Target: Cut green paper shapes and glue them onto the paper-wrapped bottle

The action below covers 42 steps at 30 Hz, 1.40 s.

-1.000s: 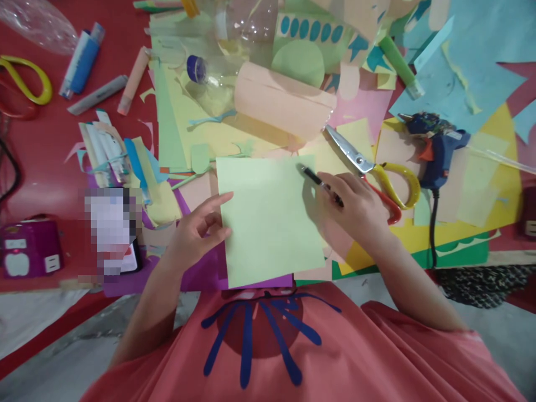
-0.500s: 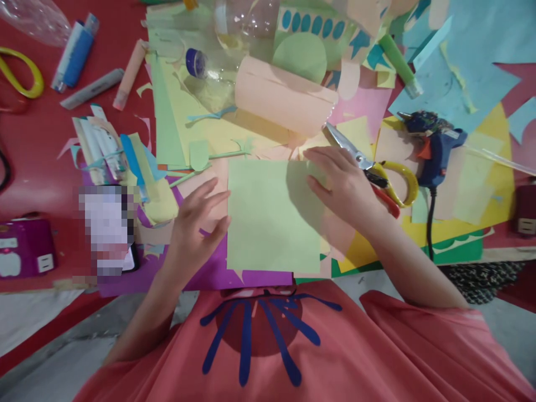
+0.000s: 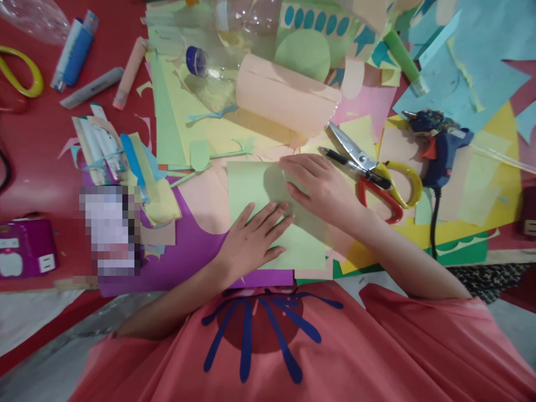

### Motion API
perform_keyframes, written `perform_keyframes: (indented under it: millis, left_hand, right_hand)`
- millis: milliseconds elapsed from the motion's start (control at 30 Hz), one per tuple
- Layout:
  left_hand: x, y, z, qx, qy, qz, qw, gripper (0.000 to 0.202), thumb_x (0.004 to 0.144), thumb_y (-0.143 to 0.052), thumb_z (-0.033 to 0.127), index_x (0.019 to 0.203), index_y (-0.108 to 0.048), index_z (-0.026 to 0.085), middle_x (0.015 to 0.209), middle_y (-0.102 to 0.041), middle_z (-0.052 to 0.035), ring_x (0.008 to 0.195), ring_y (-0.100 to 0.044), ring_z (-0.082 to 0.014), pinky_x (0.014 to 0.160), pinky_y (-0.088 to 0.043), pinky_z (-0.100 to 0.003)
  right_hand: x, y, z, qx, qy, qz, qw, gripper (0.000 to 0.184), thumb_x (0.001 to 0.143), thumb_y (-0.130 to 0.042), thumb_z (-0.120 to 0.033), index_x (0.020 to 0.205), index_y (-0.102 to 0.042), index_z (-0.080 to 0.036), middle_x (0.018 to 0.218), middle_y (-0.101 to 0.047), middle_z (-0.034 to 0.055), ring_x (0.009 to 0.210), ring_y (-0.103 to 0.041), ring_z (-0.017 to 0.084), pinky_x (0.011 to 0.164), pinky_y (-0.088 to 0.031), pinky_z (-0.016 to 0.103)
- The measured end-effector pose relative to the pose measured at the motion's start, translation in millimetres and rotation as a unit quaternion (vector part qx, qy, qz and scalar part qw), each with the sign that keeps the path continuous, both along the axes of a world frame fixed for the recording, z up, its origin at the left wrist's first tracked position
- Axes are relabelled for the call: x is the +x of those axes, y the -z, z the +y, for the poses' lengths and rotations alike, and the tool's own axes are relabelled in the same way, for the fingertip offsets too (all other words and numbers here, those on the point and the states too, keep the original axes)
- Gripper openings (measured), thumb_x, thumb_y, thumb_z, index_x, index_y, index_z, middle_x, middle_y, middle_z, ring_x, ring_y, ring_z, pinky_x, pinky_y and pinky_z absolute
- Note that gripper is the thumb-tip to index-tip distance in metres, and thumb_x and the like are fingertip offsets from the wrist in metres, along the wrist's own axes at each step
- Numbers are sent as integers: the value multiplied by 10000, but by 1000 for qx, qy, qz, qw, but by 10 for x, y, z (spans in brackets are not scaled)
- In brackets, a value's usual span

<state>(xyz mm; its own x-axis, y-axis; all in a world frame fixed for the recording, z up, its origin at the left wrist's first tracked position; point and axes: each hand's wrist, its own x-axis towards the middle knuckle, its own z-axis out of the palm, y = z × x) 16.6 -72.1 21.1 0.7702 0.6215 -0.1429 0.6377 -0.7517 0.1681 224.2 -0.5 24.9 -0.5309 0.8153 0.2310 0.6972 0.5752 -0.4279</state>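
A pale green sheet of paper (image 3: 307,240) lies in front of me. Spread flat over its middle is my left hand (image 3: 253,237), with the fingers apart. My right hand (image 3: 320,190) rests at the paper's upper right part, fingers stretched out and thumb apart; its palm side is hidden. Just right of that hand lie scissors (image 3: 355,151) with yellow and red handles, a black pen (image 3: 339,159) across them. Above both hands, a bottle with a blue cap (image 3: 195,60) lies on its side, a peach paper tube (image 3: 285,95) around its body.
At right is a blue glue gun (image 3: 444,151) with its black cord running down. Markers (image 3: 79,53), a blurred-out phone (image 3: 111,229) and a purple box (image 3: 25,248) are at left. Paper scraps and cut shapes cover much of the red table (image 3: 33,145). A purple sheet (image 3: 192,251) lies underneath.
My left hand has moved right, from beside the green sheet onto its middle. My right hand has slid left over the sheet, uncovering the pen and more of the scissors.
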Motion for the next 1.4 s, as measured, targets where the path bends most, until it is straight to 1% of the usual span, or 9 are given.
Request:
perform_keyframes:
  millis: [267, 400, 533, 633, 733, 867, 1000, 1133, 1400]
  left_hand:
    - [25, 50, 49, 63, -34, -74, 995, 523, 1021, -444, 431, 1468, -489, 164, 1435, -617, -133, 1390, -530, -269, 1163, -391, -495]
    - [6, 3, 96, 146, -19, -156, 977, 372, 1029, -439, 323, 1253, -629, 96, 1215, -746, -123, 1186, -676, -231, 1075, -475, -397]
    - [-19, -77, 138, 189, -44, -233, 953, 285, 998, -485, 252, 1178, -631, 87, 1051, -780, -109, 1030, -722, -205, 997, -523, -328]
    - [-28, -59, 162, 211, -81, -220, 949, 354, 993, -492, 275, 1266, -589, 71, 1163, -747, -153, 1137, -690, -234, 1059, -491, -346]
    - [-35, 25, 171, 202, -99, -173, 959, 498, 1013, -446, 369, 1392, -513, 52, 1343, -664, -193, 1279, -617, -282, 1123, -436, -390]
    - [-47, 104, 155, 148, -111, -129, 974, 636, 1020, -414, 410, 1528, -351, 31, 1489, -541, -221, 1392, -523, -318, 1164, -388, -435]
    - [-46, 83, 134, 65, -131, -94, 985, 679, 1009, -454, 355, 1586, -242, 64, 1575, -437, -207, 1478, -420, -308, 1226, -319, -450]
    - [-39, 63, 127, 30, -135, -84, 987, 731, 1003, -469, 341, 1610, -154, 83, 1600, -394, -204, 1500, -384, -307, 1234, -309, -471]
    - [-24, 89, 110, 59, -138, -70, 986, 664, 1010, -453, 355, 1577, -262, 66, 1574, -439, -203, 1480, -420, -294, 1222, -323, -449]
  right_hand:
    - [38, 0, -306, 90, -50, 0, 995, 366, 985, -485, -138, 1329, -608, -156, 1289, -712, 115, 1241, -638, 223, 1109, -497, 444]
    - [27, 44, -375, 112, -37, -10, 993, 327, 985, -482, -124, 1275, -631, -148, 1262, -731, 100, 1210, -652, 203, 1088, -508, 412]
    - [25, 131, -374, 121, -33, 5, 992, 334, 961, -495, -109, 1261, -636, -146, 1264, -732, 104, 1197, -659, 217, 1063, -522, 410]
    - [20, 185, -369, 120, -37, 12, 992, 352, 954, -498, -109, 1276, -635, -143, 1267, -731, 111, 1199, -659, 224, 1049, -529, 414]
    - [8, 210, -370, 123, -35, 11, 992, 352, 969, -489, -114, 1281, -645, -160, 1251, -740, 102, 1175, -671, 209, 1042, -530, 402]
    - [-4, 212, -378, 125, -34, 8, 992, 331, 979, -520, -149, 1277, -663, -167, 1227, -752, 93, 1183, -666, 204, 1064, -519, 388]
    - [-10, 209, -391, 98, -28, -4, 995, 351, 987, -515, -169, 1305, -662, -197, 1247, -744, 84, 1283, -616, 227, 1128, -481, 442]
    - [-13, 205, -399, 50, -26, -19, 998, 358, 998, -494, -189, 1310, -665, -230, 1260, -736, 74, 1318, -597, 245, 1165, -450, 500]
    - [-15, 211, -400, 38, -23, -33, 998, 346, 1002, -485, -197, 1288, -675, -241, 1254, -739, 64, 1306, -607, 243, 1167, -441, 509]
